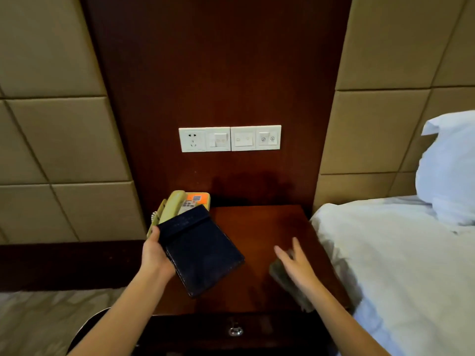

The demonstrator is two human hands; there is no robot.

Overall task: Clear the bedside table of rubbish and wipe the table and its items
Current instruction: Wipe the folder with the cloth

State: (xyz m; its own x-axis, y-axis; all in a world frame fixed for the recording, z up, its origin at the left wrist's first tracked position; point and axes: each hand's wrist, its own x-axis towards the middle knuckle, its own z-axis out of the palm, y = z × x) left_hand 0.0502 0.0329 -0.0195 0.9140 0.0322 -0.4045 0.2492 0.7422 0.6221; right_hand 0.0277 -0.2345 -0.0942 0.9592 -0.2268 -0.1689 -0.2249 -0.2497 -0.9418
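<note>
The dark red-brown bedside table (259, 224) stands between two beds. My left hand (154, 253) grips the left edge of a dark navy leather folder (203, 250) and holds it tilted over the table's left half. Behind the folder, at the back left corner, sits a beige telephone (177, 204) with an orange label. My right hand (298, 263) is over the table's right front with fingers spread and straight. A grey-green cloth (284, 282) lies under that hand; it is blurred, so I cannot tell whether the palm touches it.
A white bed (398, 265) with a pillow (449, 170) presses against the table's right side. Another bed (38, 317) lies at the lower left. A white socket and switch panel (230, 138) is on the wooden wall. A drawer handle (235, 330) shows below the tabletop.
</note>
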